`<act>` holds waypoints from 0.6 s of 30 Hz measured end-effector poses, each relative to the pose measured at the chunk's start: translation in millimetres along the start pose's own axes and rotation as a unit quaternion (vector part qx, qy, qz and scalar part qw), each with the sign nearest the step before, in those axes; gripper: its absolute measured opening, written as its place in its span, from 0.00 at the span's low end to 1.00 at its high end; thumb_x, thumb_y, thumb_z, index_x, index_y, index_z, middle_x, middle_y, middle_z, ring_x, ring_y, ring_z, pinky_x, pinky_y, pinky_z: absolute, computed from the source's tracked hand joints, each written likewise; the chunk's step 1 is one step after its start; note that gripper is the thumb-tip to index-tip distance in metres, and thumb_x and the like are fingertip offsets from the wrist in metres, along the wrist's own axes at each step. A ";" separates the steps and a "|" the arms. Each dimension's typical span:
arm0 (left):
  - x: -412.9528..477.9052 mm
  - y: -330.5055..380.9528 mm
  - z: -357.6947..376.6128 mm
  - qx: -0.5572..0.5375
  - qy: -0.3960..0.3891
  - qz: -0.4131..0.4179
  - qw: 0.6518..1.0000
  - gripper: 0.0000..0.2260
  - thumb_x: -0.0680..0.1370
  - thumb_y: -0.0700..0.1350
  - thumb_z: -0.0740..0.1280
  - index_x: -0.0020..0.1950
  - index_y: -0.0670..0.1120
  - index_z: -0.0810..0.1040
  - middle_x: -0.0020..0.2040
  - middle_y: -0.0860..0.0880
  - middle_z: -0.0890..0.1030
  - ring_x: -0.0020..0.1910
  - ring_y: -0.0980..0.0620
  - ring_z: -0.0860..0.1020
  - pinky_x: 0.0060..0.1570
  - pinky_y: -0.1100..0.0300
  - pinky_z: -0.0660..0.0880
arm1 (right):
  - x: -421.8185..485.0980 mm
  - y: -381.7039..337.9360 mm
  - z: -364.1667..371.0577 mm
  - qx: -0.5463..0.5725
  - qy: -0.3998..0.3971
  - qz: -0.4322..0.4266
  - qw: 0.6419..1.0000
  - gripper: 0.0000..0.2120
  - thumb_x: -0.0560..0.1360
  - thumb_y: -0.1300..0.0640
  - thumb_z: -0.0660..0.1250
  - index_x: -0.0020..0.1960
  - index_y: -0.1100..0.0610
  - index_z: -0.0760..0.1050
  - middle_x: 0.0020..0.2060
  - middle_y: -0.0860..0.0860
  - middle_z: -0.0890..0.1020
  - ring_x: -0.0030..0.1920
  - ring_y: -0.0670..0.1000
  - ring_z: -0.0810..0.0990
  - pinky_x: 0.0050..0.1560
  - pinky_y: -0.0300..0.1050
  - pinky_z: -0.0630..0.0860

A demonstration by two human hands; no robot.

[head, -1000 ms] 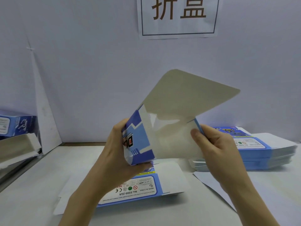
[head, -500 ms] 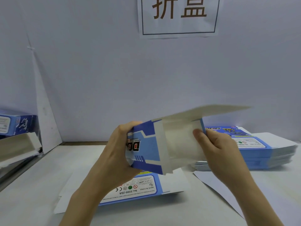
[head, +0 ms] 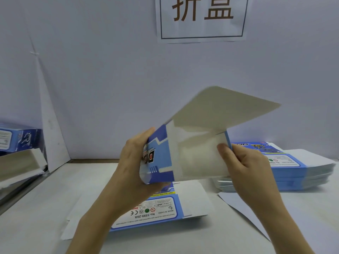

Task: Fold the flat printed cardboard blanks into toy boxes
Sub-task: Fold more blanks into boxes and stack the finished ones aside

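Half-formed blue-and-white printed cardboard box [head: 159, 158] held in the air above the white table [head: 36, 226], between both hands, over a flat printed cardboard blank [head: 157, 211] lying label-up.

Change: half a second back the large grey rounded-corner cardboard flap [head: 223, 109] lay nearly level over the opening; it had since swung up again and stood raised, back at about the angle of a second ago. My reading: the hinge was being worked, not closed; this end was still open and the flap not yet tucked.

Left hand [head: 132, 167] curled round the printed end, thumb beneath, fingers behind; right hand [head: 244, 167] pinched the plain grey panel, thumb on its face, other fingers hidden behind it.

Orientation: long axis ran across the view from left hand to right hand, near level; blue printed side faced the camera, lettering turned sideways; flap pointed up and to the right.

Stack of flat blue-printed blanks [head: 297, 173] waited at right.
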State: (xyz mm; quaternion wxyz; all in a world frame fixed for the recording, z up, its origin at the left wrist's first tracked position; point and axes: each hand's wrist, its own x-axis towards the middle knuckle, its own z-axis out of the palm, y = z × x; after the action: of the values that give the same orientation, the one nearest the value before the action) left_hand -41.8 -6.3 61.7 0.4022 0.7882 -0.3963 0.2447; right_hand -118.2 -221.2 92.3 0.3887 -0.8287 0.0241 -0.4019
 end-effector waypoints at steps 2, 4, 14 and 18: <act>2.1 -2.5 -3.0 -0.123 -0.049 -0.096 0.987 0.50 0.58 0.63 0.78 0.75 0.57 0.59 0.71 0.56 0.64 0.70 0.57 0.67 0.61 0.63 0.73 | -0.3 -2.1 1.3 -0.001 0.050 0.014 0.999 0.25 0.78 0.57 0.63 0.28 0.56 0.54 0.22 0.48 0.57 0.28 0.50 0.55 0.30 0.43 0.56; 5.5 0.4 -4.8 -0.243 -0.126 -0.148 0.950 0.49 0.57 0.65 0.77 0.75 0.64 0.59 0.74 0.61 0.61 0.73 0.59 0.63 0.64 0.62 0.71 | 0.1 -1.8 0.1 -0.010 0.075 0.024 0.997 0.26 0.78 0.58 0.64 0.27 0.54 0.52 0.21 0.46 0.55 0.27 0.50 0.55 0.29 0.41 0.57; -1.1 29.4 3.6 -0.275 -0.136 -0.194 0.932 0.49 0.46 0.77 0.71 0.65 0.80 0.57 0.72 0.73 0.56 0.67 0.66 0.69 0.57 0.66 0.75 | -4.1 -6.7 2.1 -0.053 0.098 0.030 0.993 0.25 0.78 0.60 0.62 0.27 0.56 0.53 0.19 0.47 0.55 0.26 0.51 0.56 0.30 0.38 0.59; 2.7 38.1 2.6 -0.323 -0.124 -0.188 0.919 0.50 0.45 0.76 0.72 0.66 0.76 0.58 0.72 0.69 0.60 0.64 0.68 0.71 0.53 0.68 0.75 | -3.8 -6.3 3.5 -0.061 0.085 0.058 0.993 0.25 0.78 0.60 0.60 0.26 0.57 0.54 0.19 0.50 0.57 0.26 0.51 0.58 0.35 0.48 0.59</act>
State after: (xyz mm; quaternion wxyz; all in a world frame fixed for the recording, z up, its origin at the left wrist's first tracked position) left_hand -71.5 -23.4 78.9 0.6213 0.6996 -0.3448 -0.0760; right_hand -120.1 -213.3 92.7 0.3566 -0.8110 0.1296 -0.4453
